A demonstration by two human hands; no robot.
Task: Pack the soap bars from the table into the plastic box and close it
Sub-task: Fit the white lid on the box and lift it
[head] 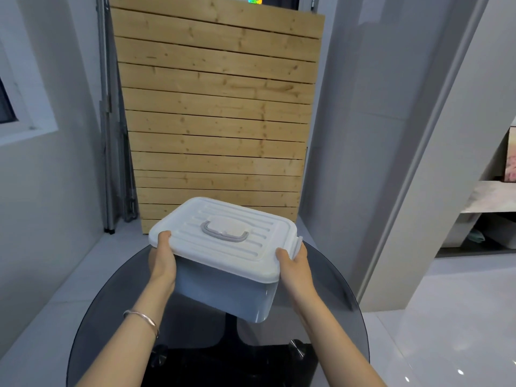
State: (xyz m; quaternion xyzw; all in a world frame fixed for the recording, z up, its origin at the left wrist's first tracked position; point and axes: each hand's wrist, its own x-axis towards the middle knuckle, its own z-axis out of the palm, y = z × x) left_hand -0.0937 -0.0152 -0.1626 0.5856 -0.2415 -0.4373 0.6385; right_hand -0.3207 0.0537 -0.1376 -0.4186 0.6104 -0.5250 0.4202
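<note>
A blue-grey plastic box (223, 294) with a white ribbed lid (223, 236) and a grey handle (224, 231) is held tilted above the round dark glass table (92, 317). The lid sits on the box. My left hand (162, 261) grips the box's left side with the thumb on the lid's edge. My right hand (296, 268) grips the right side near a white latch (298, 243). No soap bars are visible; the box's inside is hidden.
A slatted wooden panel (217, 113) leans against the wall behind the table. Folded metal poles (111, 135) stand to its left. A shelf unit (491, 208) is at the right. The table's black base (231, 364) shows through the glass.
</note>
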